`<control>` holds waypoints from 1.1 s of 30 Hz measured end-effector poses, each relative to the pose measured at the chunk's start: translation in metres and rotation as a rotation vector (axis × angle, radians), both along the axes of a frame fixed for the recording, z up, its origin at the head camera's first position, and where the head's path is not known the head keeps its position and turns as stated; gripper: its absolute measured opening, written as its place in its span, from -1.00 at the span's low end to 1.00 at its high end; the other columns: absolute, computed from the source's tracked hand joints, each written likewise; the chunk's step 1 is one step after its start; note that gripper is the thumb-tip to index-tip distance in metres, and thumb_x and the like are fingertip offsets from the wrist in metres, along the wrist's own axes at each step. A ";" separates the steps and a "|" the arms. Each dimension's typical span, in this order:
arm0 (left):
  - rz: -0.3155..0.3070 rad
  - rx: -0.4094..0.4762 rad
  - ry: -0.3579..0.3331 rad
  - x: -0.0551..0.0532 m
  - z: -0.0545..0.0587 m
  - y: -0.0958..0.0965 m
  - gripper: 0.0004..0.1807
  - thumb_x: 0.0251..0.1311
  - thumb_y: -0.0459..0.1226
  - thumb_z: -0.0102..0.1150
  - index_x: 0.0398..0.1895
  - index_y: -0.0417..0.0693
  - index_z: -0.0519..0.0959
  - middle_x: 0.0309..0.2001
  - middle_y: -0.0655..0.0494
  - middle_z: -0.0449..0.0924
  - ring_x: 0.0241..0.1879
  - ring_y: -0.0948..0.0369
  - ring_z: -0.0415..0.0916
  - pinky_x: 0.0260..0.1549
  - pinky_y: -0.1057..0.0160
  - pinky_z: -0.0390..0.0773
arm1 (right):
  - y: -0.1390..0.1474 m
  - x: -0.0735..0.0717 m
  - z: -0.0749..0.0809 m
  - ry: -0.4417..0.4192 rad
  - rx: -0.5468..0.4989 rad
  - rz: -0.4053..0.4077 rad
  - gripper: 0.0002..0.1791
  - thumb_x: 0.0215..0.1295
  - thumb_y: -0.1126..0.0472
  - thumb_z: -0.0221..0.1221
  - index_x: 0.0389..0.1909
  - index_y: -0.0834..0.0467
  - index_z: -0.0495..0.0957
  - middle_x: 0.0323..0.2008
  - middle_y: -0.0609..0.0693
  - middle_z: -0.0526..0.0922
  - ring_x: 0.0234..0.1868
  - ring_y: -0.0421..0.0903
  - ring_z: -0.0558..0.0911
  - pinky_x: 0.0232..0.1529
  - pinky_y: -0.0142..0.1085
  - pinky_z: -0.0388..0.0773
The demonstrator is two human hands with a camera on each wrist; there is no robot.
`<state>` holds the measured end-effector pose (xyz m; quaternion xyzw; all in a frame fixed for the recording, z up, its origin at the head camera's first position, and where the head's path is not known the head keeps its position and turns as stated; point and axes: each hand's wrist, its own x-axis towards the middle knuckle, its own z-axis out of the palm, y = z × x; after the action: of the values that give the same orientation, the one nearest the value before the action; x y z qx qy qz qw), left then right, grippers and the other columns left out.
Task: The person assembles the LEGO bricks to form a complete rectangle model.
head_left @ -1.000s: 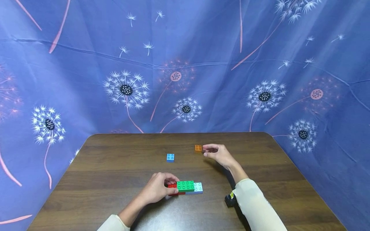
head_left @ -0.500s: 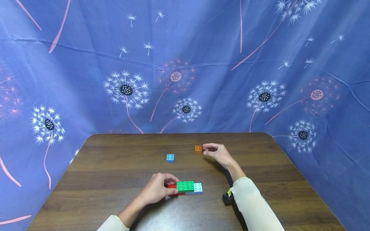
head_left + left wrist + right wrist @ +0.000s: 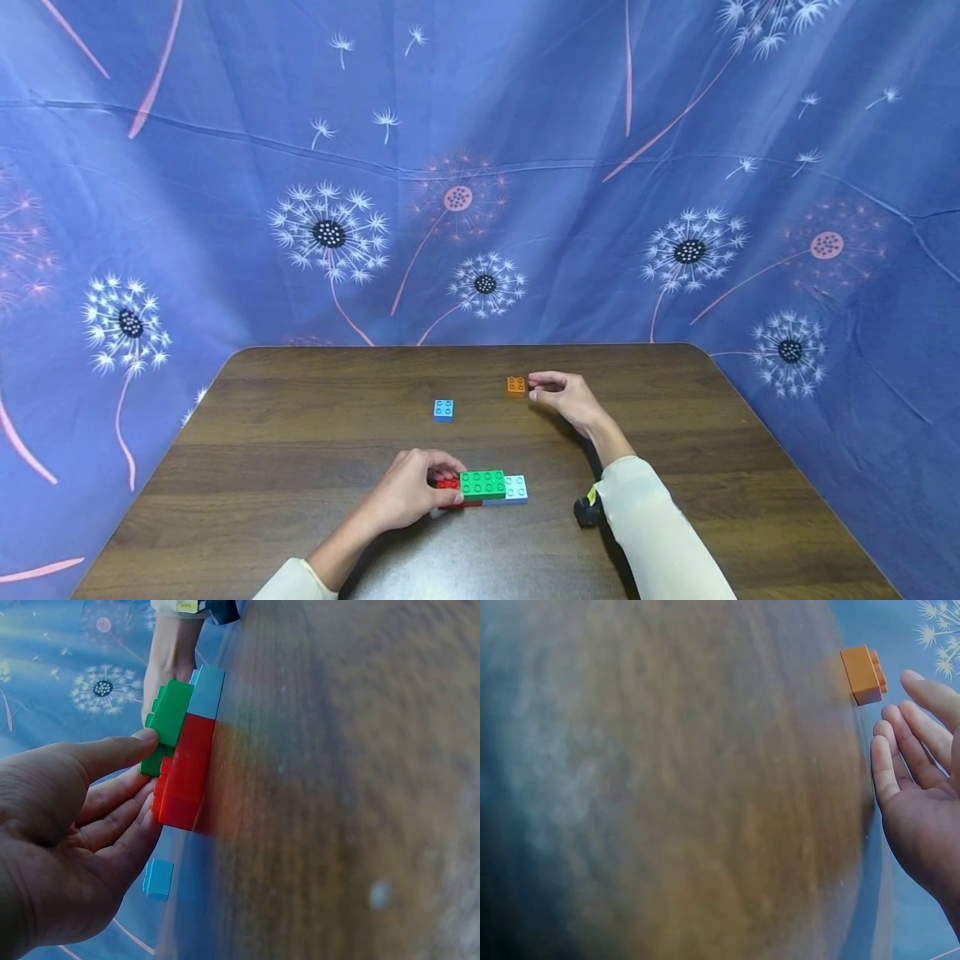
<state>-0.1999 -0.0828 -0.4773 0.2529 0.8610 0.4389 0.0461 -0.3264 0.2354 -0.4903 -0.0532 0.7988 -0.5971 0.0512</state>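
Observation:
My left hand [image 3: 416, 490] pinches the left end of a joined stack of toy building bricks on the table. In it, a green brick [image 3: 482, 483] sits across a red brick [image 3: 448, 483] and a light blue-white brick [image 3: 516, 488]. The left wrist view shows my thumb against the green brick [image 3: 171, 712] and the other fingers by the red brick [image 3: 187, 761]. Farther back, my right hand [image 3: 570, 400] holds nothing, its fingers loosely bent just right of a small orange brick [image 3: 515, 386]. A gap separates the fingertips from the orange brick [image 3: 862, 675] in the right wrist view.
A small blue brick [image 3: 443, 411] lies between the stack and the table's far edge. The brown wooden table [image 3: 315, 433] ends at a blue dandelion-print cloth [image 3: 570, 250]. A black wrist device [image 3: 587, 512] sits under my right sleeve.
The right forearm and its wrist device have shifted slightly left, while the right hand stays beside the orange brick. The left hand and the stack have not visibly moved.

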 end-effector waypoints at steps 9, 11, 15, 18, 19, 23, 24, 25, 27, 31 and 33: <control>0.000 0.002 -0.011 0.000 -0.001 0.001 -0.74 0.01 -0.31 0.56 -0.19 -0.01 0.74 -0.32 0.16 0.77 -0.35 0.41 0.60 -0.33 0.41 0.56 | -0.002 -0.005 -0.003 -0.024 0.024 -0.022 -0.48 0.29 0.37 0.35 0.27 0.33 0.55 0.24 0.28 0.64 0.02 -0.20 0.69 -0.02 -0.51 0.60; 0.003 0.000 -0.010 0.000 0.000 0.001 -0.73 0.01 -0.31 0.56 -0.19 -0.01 0.74 -0.32 0.15 0.77 -0.35 0.41 0.60 -0.33 0.41 0.56 | -0.003 -0.007 -0.003 -0.026 0.036 -0.023 -0.48 0.29 0.36 0.36 0.27 0.31 0.55 0.24 0.26 0.65 0.03 -0.19 0.69 -0.03 -0.51 0.60; 0.005 0.001 -0.014 0.001 0.001 0.001 -0.73 0.01 -0.33 0.56 -0.19 -0.03 0.75 -0.32 0.14 0.77 -0.35 0.41 0.61 -0.32 0.41 0.57 | -0.005 -0.010 -0.003 -0.015 0.065 -0.017 -0.47 0.29 0.34 0.37 0.27 0.33 0.55 0.22 0.27 0.65 0.08 -0.11 0.68 -0.05 -0.52 0.59; 0.005 0.002 -0.019 0.001 0.002 0.001 -0.74 0.01 -0.33 0.55 -0.19 -0.04 0.75 -0.32 0.12 0.77 -0.34 0.40 0.62 -0.32 0.41 0.58 | -0.008 -0.010 0.000 -0.011 0.084 -0.008 -0.47 0.30 0.34 0.36 0.29 0.36 0.53 0.21 0.29 0.65 0.11 -0.04 0.67 -0.05 -0.51 0.59; 0.005 0.003 -0.020 0.001 0.002 0.001 -0.74 0.01 -0.33 0.55 -0.19 -0.04 0.75 -0.31 0.12 0.77 -0.34 0.39 0.62 -0.32 0.41 0.58 | -0.008 -0.010 0.000 -0.014 0.090 -0.009 -0.47 0.30 0.34 0.36 0.29 0.34 0.53 0.20 0.28 0.66 0.11 -0.04 0.67 -0.06 -0.51 0.59; 0.005 0.001 -0.019 0.001 0.002 0.001 -0.75 0.02 -0.33 0.55 -0.19 -0.04 0.75 -0.31 0.12 0.77 -0.33 0.38 0.62 -0.31 0.41 0.58 | -0.010 -0.014 -0.002 -0.008 0.146 -0.003 -0.48 0.32 0.31 0.35 0.29 0.30 0.55 0.16 0.25 0.67 0.12 0.01 0.65 -0.03 -0.44 0.59; 0.004 0.001 -0.019 0.001 0.001 0.001 -0.75 0.02 -0.33 0.55 -0.19 -0.04 0.75 -0.31 0.12 0.77 -0.33 0.38 0.62 -0.31 0.40 0.58 | -0.010 -0.014 -0.002 -0.008 0.159 0.001 -0.48 0.33 0.30 0.35 0.29 0.29 0.55 0.16 0.25 0.67 0.13 0.02 0.64 -0.02 -0.43 0.59; 0.003 0.001 -0.019 0.001 0.001 0.001 -0.75 0.02 -0.33 0.55 -0.19 -0.04 0.75 -0.31 0.11 0.77 -0.33 0.38 0.62 -0.31 0.40 0.58 | -0.010 -0.013 -0.001 -0.009 0.169 0.005 -0.48 0.33 0.30 0.35 0.29 0.28 0.55 0.16 0.25 0.67 0.15 0.05 0.64 -0.01 -0.41 0.59; 0.000 0.001 -0.019 0.001 0.001 0.001 -0.74 0.02 -0.33 0.55 -0.19 -0.05 0.75 -0.31 0.11 0.77 -0.33 0.38 0.62 -0.31 0.40 0.58 | -0.011 -0.014 -0.001 -0.013 0.188 0.011 -0.48 0.33 0.30 0.35 0.30 0.27 0.55 0.17 0.24 0.66 0.17 0.07 0.62 0.02 -0.37 0.59; 0.000 0.000 -0.015 0.000 0.001 0.001 -0.75 0.02 -0.32 0.55 -0.19 -0.05 0.75 -0.31 0.11 0.77 -0.33 0.37 0.63 -0.30 0.39 0.59 | -0.011 -0.015 0.000 -0.009 0.215 0.017 -0.49 0.31 0.29 0.36 0.28 0.23 0.58 0.17 0.21 0.67 0.17 0.06 0.62 0.09 -0.27 0.60; 0.002 0.002 -0.017 -0.001 0.002 0.001 -0.75 0.03 -0.32 0.55 -0.19 -0.05 0.75 -0.31 0.12 0.77 -0.32 0.35 0.63 -0.30 0.38 0.60 | -0.011 -0.017 -0.001 0.002 0.225 0.021 -0.50 0.30 0.29 0.37 0.27 0.22 0.59 0.16 0.20 0.68 0.16 0.06 0.63 0.13 -0.22 0.58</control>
<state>-0.2004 -0.0820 -0.4758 0.2484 0.8604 0.4418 0.0527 -0.3437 0.2242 -0.4909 -0.0562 0.8603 -0.5028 0.0623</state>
